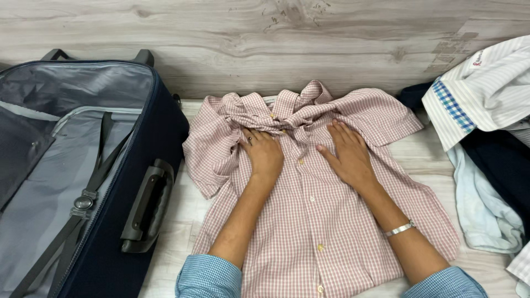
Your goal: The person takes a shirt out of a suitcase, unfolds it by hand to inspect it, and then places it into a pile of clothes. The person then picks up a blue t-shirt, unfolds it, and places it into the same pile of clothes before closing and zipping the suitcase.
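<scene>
while both palms rest on it, the pink-and-white checked cotton button-up shirt (314, 221) lies face up and buttoned on the pale wood-grain floor (176, 221), collar away from the person and hem towards the blue-checked cuffs. the left hand (264, 154) lies flat just below the collar, fingers loose and spread, grasping nothing, a ring on one finger. the right hand (346, 154) lies beside it across the button placket, also flat and unclenched, pressing rather than gripping; a silver bangle (399, 229) sits on that wrist.

beyond the fingertips the collar and shoulders are bunched into ridges, and the sleeve outside the left hand is crumpled back on itself. to smooth it well, i would judge that the palms should sweep outward from the placket towards each shoulder, keeping the button line straight, then draw the creased sleeve out flat before any fold is made.

well to the left of the left hand stands an open navy fabric suitcase (99, 182) with grey lining and crossed grey straps, its grey side handle facing the shirt. to the right of the right hand lies a heap of other clothes (486, 138): a white striped shirt with a blue checked inner band on top, something dark navy under it, and what may be a pale blue garment lower down.
</scene>
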